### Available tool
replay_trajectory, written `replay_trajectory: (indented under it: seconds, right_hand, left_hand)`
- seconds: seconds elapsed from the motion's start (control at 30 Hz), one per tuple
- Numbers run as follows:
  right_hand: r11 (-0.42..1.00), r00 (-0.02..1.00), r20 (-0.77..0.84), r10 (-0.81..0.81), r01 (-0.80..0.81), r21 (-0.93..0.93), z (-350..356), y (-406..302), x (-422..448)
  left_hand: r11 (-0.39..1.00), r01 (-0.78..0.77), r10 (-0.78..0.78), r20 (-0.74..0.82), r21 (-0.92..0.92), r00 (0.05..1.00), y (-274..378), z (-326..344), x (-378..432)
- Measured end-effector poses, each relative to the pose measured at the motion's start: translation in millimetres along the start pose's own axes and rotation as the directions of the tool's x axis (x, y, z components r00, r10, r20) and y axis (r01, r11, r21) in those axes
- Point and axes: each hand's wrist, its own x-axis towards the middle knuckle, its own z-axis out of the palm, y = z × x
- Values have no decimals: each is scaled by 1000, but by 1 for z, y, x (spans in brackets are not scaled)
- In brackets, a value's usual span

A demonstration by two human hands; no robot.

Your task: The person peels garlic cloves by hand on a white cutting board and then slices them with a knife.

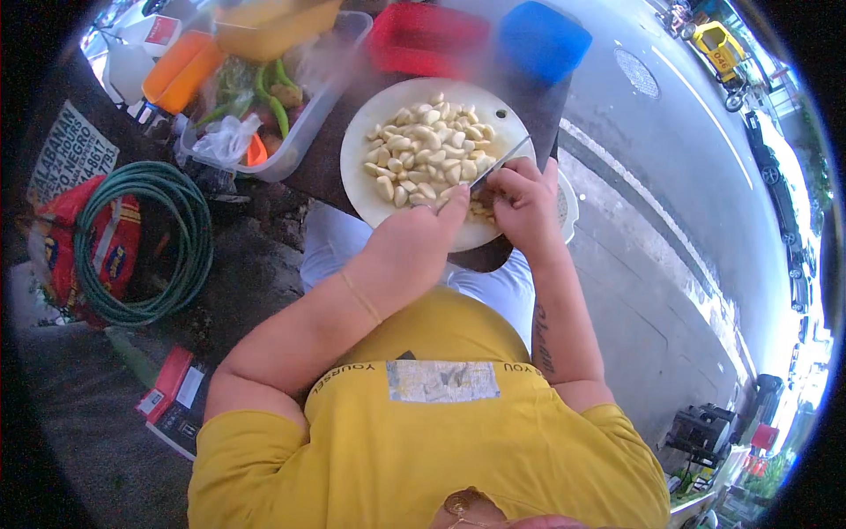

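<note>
My left hand point(420, 231) grips a knife point(500, 162), its handle hidden in my fist. The narrow blade slants up to the right over a round white cutting board point(360, 155). Beside the blade, the curled fingers of my right hand point(525, 205) press on garlic at the board's right side; the piece under them is mostly hidden. Peeled garlic cloves point(426, 142) are heaped across the board's middle. Small cut garlic pieces point(480, 213) lie below the blade, between my hands.
A clear plastic tub point(291, 155) with green chili peppers point(272, 99) and plastic bags stands left of the board. Red point(429, 40) and blue containers point(545, 41) sit beyond it. A coiled green hose point(143, 243) hangs at left. The road point(661, 145) runs along the right.
</note>
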Motion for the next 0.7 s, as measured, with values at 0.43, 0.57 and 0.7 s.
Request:
replay_trajectory:
  seconds: [0.43, 0.57, 0.7]
  right_hand:
    - [1000, 1000, -24, 2, -2, -8, 3, 2, -2]
    - [991, 997, -54, 55, -48, 123, 6, 7, -3]
    - [1000, 999, -24, -24, 24, -13, 1, 7, -2]
  left_hand:
    - [998, -8, 8, -6, -59, 1000, -1, -3, 2]
    - [998, -47, 46, -26, -38, 999, -9, 13, 15]
    - [998, 1, -1, 1, -65, 1000, -3, -4, 14]
